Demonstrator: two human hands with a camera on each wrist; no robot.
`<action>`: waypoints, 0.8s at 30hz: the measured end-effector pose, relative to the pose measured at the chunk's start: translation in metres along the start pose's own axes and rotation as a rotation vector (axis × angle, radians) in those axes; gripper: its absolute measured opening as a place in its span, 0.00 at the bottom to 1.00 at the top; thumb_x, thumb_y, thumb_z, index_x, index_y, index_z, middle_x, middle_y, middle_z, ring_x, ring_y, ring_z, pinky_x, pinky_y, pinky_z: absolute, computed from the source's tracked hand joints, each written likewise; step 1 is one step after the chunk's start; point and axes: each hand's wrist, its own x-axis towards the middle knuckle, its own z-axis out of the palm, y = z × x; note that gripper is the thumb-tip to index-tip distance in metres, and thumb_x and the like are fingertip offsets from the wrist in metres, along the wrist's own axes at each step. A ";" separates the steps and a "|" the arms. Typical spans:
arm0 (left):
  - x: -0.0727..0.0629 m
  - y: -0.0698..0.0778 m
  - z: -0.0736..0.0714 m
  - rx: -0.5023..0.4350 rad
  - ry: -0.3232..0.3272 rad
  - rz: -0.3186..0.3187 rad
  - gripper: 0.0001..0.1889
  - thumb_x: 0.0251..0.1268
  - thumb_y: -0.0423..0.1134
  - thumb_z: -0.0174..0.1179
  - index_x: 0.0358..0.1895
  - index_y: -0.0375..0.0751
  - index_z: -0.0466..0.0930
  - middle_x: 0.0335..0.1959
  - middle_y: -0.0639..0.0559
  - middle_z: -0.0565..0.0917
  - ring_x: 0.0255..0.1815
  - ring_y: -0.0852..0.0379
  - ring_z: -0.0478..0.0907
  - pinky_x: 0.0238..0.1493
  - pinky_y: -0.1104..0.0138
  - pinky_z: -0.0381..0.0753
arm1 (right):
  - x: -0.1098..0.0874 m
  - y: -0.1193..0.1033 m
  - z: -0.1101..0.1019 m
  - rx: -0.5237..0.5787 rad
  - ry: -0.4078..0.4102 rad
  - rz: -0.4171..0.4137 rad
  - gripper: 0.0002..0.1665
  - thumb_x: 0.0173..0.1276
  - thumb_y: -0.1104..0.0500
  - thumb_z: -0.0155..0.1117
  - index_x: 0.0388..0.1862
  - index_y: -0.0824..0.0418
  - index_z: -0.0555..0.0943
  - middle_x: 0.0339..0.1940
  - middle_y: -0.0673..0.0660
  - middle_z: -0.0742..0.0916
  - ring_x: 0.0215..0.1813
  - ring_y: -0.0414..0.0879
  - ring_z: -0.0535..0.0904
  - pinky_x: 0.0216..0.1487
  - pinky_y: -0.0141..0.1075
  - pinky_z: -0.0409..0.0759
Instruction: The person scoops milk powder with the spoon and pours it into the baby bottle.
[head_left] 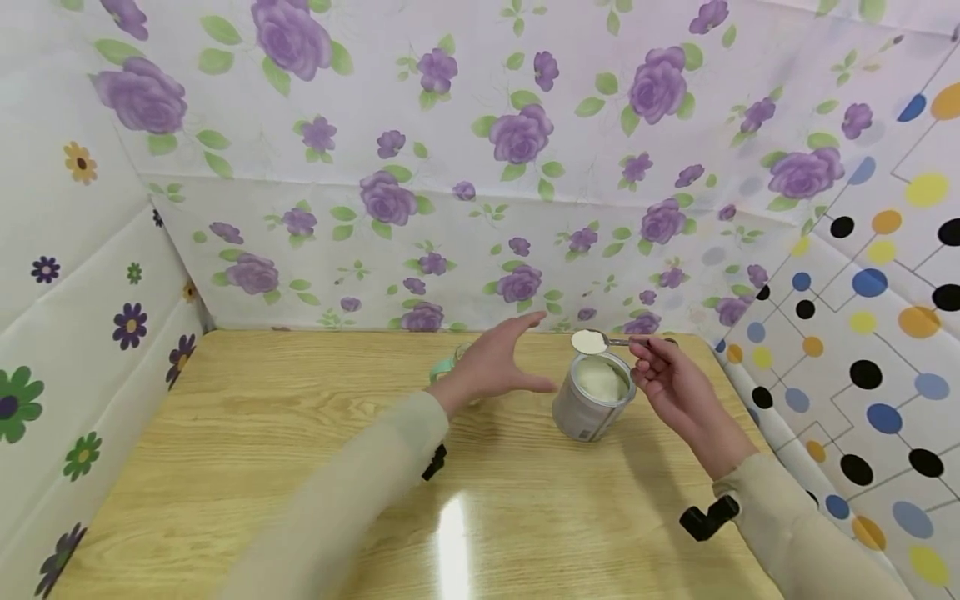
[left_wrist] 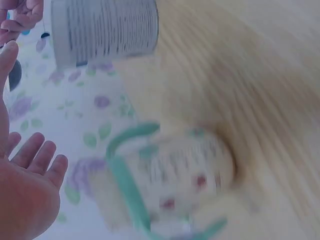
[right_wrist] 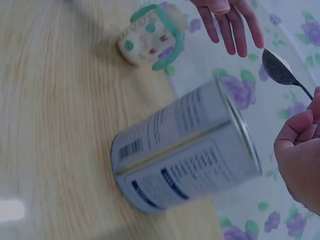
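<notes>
My right hand pinches the handle of a metal spoon heaped with off-white powder. The spoon is held level over the far rim of an opened silver tin, which stands upright with similar powder inside. To the left of the tin, my left hand hovers with thumb and fingers spread, touching nothing visible. Just beyond its wrist stands a baby bottle with green handles, mostly hidden by the hand in the head view. In the left wrist view, the bottle is blurred.
A wooden table bears the bottle and the tin. Flowered cloth hangs along its back edge, with a dotted cloth at the right and another flowered cloth at the left.
</notes>
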 end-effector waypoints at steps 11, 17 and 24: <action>-0.035 -0.036 -0.041 -0.005 0.058 -0.090 0.55 0.58 0.61 0.80 0.87 0.57 0.58 0.85 0.50 0.64 0.84 0.42 0.61 0.78 0.39 0.65 | 0.034 0.025 0.053 -0.064 0.032 0.048 0.26 0.91 0.58 0.46 0.43 0.65 0.91 0.36 0.56 0.94 0.32 0.41 0.85 0.41 0.32 0.80; -0.048 -0.051 -0.043 -0.008 0.075 -0.119 0.56 0.58 0.59 0.80 0.87 0.52 0.59 0.84 0.49 0.65 0.84 0.41 0.61 0.78 0.38 0.64 | 0.051 0.043 0.071 -0.153 0.018 0.070 0.26 0.91 0.58 0.46 0.43 0.63 0.91 0.34 0.54 0.94 0.32 0.39 0.85 0.40 0.30 0.81; -0.055 -0.069 -0.036 -0.048 0.103 -0.168 0.58 0.56 0.61 0.81 0.86 0.52 0.59 0.83 0.49 0.67 0.82 0.42 0.65 0.77 0.40 0.67 | 0.063 0.060 0.086 -0.265 0.057 0.109 0.21 0.91 0.57 0.48 0.47 0.63 0.88 0.36 0.52 0.93 0.33 0.37 0.83 0.40 0.29 0.81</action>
